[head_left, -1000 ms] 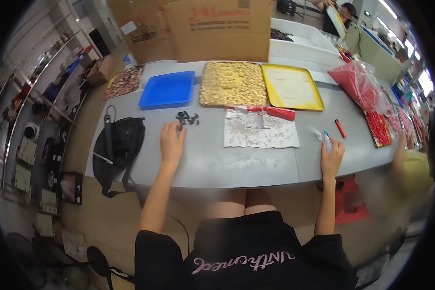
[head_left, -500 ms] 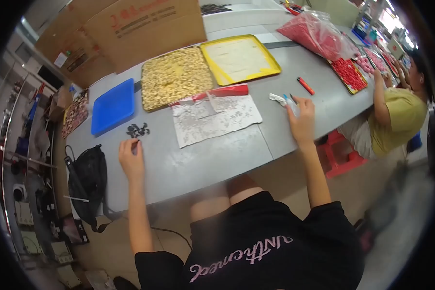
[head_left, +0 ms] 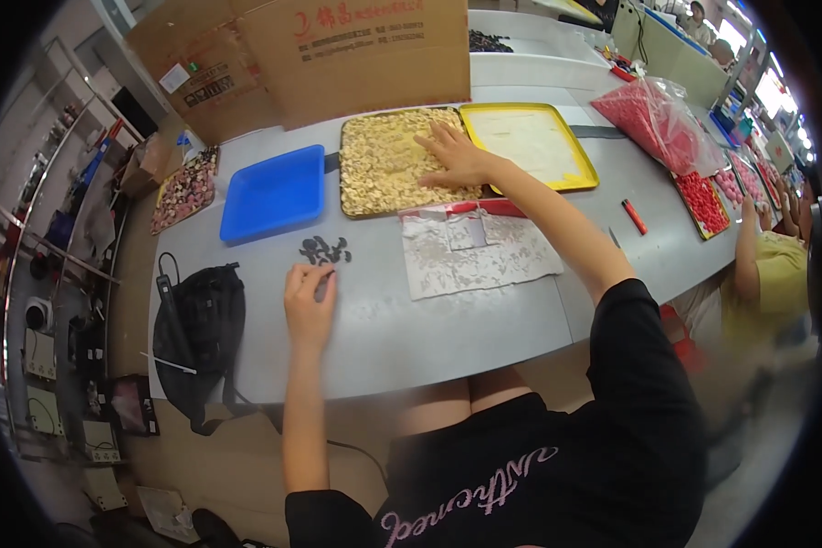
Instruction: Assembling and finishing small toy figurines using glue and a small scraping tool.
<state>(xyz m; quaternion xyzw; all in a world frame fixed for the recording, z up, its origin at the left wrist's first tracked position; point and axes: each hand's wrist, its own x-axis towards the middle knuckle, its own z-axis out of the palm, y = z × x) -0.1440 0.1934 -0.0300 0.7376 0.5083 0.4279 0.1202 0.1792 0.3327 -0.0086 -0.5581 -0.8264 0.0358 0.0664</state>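
My left hand (head_left: 310,306) rests at the table with its fingers bent together beside a small pile of curved black pieces (head_left: 324,249). Whatever is between those fingertips is too small to make out. My right hand (head_left: 458,158) reaches far forward, fingers spread, over a tray of many small pale-yellow pieces (head_left: 374,169). Nothing shows in its grasp. Under my right forearm, a white sheet (head_left: 466,265) marked with grey smudges lies with a red strip along its far edge. A thin dark tool (head_left: 614,237) lies right of that forearm.
A blue tray (head_left: 274,196) and a black bag (head_left: 201,320) are at left. Beyond stands a cardboard box (head_left: 365,64). A yellow-rimmed tray (head_left: 530,146), a red cutter-like tool (head_left: 634,216) and a bag of pink-red pieces (head_left: 653,119) are rightward. Another person (head_left: 772,283) sits at right.
My right hand has left the right side of the table, where it held a thin dark tool, and now spreads over the yellow pieces. The view has shifted; my left hand stays by the black pile.
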